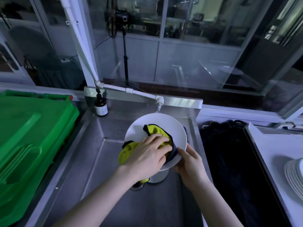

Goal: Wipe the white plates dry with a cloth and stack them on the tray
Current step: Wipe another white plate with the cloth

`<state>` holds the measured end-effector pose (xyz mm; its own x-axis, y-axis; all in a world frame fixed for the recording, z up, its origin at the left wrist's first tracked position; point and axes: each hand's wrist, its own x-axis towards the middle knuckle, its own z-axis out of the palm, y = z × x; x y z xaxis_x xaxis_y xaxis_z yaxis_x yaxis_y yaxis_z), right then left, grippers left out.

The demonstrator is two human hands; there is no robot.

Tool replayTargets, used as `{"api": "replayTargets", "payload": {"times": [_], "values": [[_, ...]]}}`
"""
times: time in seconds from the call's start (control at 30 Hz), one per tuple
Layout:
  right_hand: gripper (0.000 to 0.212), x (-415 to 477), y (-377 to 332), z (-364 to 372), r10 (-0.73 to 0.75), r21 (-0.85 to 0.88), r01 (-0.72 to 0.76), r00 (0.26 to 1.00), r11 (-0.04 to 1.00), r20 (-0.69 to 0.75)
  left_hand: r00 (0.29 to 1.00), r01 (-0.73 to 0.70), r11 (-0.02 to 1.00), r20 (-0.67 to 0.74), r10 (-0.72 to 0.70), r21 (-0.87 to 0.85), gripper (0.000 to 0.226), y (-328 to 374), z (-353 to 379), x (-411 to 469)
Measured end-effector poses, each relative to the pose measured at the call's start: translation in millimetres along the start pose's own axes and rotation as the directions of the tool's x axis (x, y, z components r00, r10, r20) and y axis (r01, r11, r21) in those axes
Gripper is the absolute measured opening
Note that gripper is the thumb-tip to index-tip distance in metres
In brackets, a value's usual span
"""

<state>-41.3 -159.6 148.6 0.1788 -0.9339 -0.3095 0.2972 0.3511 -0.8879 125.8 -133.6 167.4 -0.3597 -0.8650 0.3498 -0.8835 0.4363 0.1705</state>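
- I see my left hand (147, 154) curled on the yellow cloth with a dark edge (157, 130) — pressing it onto the round white plate (165, 122).
- My right hand (190, 163) grips the plate's near right rim.
- The plate is held over the steel sink (101, 161).
- On the right, a stack of white plates (295, 177) sits on the white tray (275, 145).

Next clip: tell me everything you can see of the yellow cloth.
The cloth is yellow-green with a dark bound edge and looks like fluffy microfibre. It lies bunched on the face of a white plate held over the sink. One corner reaches toward the plate's far side; a fold hangs off its left edge. The left hand presses on its middle with bent fingers; the right hand, gripping the plate's rim, seems to touch its dark edge.
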Motion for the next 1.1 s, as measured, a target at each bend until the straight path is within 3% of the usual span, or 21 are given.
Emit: {"api": "replayTargets", "payload": {"times": [0.2, 0.3, 0.43, 0.53, 0.67, 0.73, 0.9, 1.1], "values": [[0.030, -1, -22, 4, -0.104, 0.005, 0.105, 0.991, 0.995, -0.079, 0.930, 0.368, 0.930, -0.020, -0.368, -0.012, 0.052, -10, -9, 2], [0.029, 2, -30, 6, -0.135, 0.039, 0.139, 0.986, 0.990, -0.095, 0.953, 0.304, 0.948, -0.038, -0.302, 0.096, 0.055, 4, -12, -7], [0.029, -1, -15, 19, -0.076, 0.026, 0.078, 0.995, 0.997, -0.068, 0.992, 0.130, 0.991, 0.005, -0.130, -0.036, 0.054, 20, -1, 4], [0.031, -5, -6, 22, -0.073, 0.004, 0.073, 0.997, 0.997, -0.027, 0.966, 0.250, 0.954, 0.114, -0.233, -0.167, 0.060, -3, 4, 18], [0.034, -6, -13, 17, -0.137, -0.049, 0.135, 0.990, 0.990, -0.045, 0.901, 0.376, 0.925, 0.217, -0.377, 0.048, 0.069, -36, 4, 13], [0.033, -4, -19, 15, -0.152, -0.033, 0.150, 0.987, 0.988, -0.057, 0.923, 0.316, 0.943, 0.196, -0.332, 0.107, 0.068, -33, 3, 1], [0.030, 0, -20, 19, -0.134, -0.052, 0.134, 0.991, 0.990, -0.008, 0.992, 0.079, 0.996, 0.100, -0.075, -0.031, 0.063, 3, 6, -10], [0.027, -6, -7, 27, -0.109, -0.099, 0.123, 0.985, 0.987, 0.133, 0.981, 0.138, 0.985, 0.123, -0.151, 0.105, 0.063, -42, -3, 32]]}}
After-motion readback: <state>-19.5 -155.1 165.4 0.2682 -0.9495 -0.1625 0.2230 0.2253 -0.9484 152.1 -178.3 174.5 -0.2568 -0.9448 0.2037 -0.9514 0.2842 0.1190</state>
